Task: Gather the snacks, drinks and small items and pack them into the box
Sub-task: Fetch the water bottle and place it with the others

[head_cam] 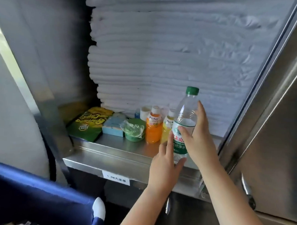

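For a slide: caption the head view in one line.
Right hand holds a water bottle at the shelf, left hand touching its base, snacks and juices alongside.

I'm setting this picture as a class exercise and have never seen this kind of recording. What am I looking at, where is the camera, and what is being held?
There is no machine here: a person works bare-handed, and the one camera sits on their head, looking forward and down. The right hand grips a green-capped water bottle, slightly tilted. The left hand touches its lower part with straight fingers. On the steel shelf lie a chips bag, a blue pack, a green tub, an orange drink and a yellow drink, in front of a stack of white linen.
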Available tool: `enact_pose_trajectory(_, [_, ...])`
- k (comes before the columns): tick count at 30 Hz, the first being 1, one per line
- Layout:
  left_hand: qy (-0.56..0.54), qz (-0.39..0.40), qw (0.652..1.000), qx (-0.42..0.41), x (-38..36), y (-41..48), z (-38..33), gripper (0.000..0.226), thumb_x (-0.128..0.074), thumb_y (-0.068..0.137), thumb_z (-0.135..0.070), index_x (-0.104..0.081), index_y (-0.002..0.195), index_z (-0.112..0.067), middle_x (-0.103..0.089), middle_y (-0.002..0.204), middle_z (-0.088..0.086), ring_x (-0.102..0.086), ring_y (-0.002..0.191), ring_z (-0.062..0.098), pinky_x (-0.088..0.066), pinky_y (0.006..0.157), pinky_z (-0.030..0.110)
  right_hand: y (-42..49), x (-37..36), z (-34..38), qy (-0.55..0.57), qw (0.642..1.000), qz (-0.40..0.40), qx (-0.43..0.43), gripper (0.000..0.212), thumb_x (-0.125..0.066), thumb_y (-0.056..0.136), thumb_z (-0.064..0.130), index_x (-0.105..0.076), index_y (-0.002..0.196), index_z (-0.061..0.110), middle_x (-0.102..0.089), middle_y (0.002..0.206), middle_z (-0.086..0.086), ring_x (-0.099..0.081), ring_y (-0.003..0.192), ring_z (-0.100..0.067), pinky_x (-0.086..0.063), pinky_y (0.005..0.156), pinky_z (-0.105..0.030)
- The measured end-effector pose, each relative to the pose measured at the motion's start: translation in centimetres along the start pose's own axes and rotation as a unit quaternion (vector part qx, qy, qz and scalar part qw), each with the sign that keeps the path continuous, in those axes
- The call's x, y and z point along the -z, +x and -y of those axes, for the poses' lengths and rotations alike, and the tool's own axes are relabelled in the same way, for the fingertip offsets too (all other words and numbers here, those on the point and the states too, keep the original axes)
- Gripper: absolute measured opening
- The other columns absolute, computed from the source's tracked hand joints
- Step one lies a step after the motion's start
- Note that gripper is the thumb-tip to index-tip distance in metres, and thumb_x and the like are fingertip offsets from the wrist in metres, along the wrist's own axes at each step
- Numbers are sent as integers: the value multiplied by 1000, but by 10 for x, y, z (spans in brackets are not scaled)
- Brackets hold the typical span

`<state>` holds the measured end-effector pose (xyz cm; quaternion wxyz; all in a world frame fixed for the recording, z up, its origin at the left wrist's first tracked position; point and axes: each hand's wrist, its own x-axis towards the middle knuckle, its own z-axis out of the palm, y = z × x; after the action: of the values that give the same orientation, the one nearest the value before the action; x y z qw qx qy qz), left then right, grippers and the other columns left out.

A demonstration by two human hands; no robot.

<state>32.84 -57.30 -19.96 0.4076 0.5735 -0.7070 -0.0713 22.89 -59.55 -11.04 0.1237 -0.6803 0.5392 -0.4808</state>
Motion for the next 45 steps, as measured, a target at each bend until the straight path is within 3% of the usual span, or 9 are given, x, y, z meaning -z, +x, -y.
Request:
enact_pose_trajectory(4, [-44,53,997,-26,-20,10,17,93,-55,89,-37,21,142,-39,-34,141,3,-59,89,25,-49,72,34,4,-12,-19,4,999,-18,-49,86,-61,89,20,-1,145,43,-24,152,9,-40,128,-10,-38,73,-1])
enact_pose_trajectory(7, [-62,84,994,-42,-33,10,26,90,-51,92,-33,23,141,-39,-29,145,3,-55,102,27,-47,82,36,2,-18,-28,7,998,-24,-60,85,-61,89,14,-4,147,38,-22,154,8,-33,136,-13,-39,98,-23])
enact_pose_trajectory(10, [-58,87,993,-57,-38,13,32,87,-55,92,-27,14,144,-30,-32,146,7,-52,110,30,-45,89,36,1,-24,-33,13,997,-33,-63,85,-61,88,12,-5,146,38,-22,154,8,-31,137,-13,-39,107,-37])
enact_pose_trajectory(16, [19,102,991,-84,-39,19,44,78,-57,88,-17,-9,148,-7,-47,138,13,-56,113,29,-47,93,35,6,-35,-43,36,997,-38,-52,83,-59,87,0,-12,141,41,-22,153,6,-23,137,-1,-20,102,-2])
enact_pose_trajectory(22, [76,85,986,-120,-42,10,50,68,-59,88,-26,-31,144,0,-38,147,11,-45,130,21,-40,102,35,0,-37,-54,23,998,-59,-27,89,-55,91,8,4,133,61,-9,146,25,-14,121,31,-21,88,8])
enact_pose_trajectory(26, [146,63,978,-132,-45,2,54,65,-67,80,-37,-51,133,-3,-53,136,9,-50,126,21,-44,99,36,-17,-43,-60,-68,994,-47,-65,98,-59,90,23,22,134,56,1,146,31,-16,127,13,-29,99,-14])
enact_pose_trajectory(31, [180,60,971,-145,-50,0,59,64,-68,76,-39,-55,130,-5,-56,132,9,-52,123,22,-45,99,37,-37,-59,-81,-64,978,-15,-196,100,-65,87,15,14,147,32,-32,151,1,-42,131,-14,-41,103,-38])
enact_pose_trajectory(37, [205,71,963,-158,-49,0,61,63,-67,77,-37,-55,131,-8,-56,133,8,-51,125,22,-42,100,38,-23,-68,-90,-106,977,-6,-185,72,-63,86,14,-21,144,19,-49,139,0,-51,122,-20,-46,94,-35])
enact_pose_trajectory(45, [213,81,960,-160,-46,0,61,68,-67,76,-40,-51,134,-8,-55,134,7,-51,124,22,-43,100,37,-4,-75,-102,-90,979,-14,-184,69,-66,84,11,-29,142,18,-52,136,0,-51,122,-20,-42,93,-30])
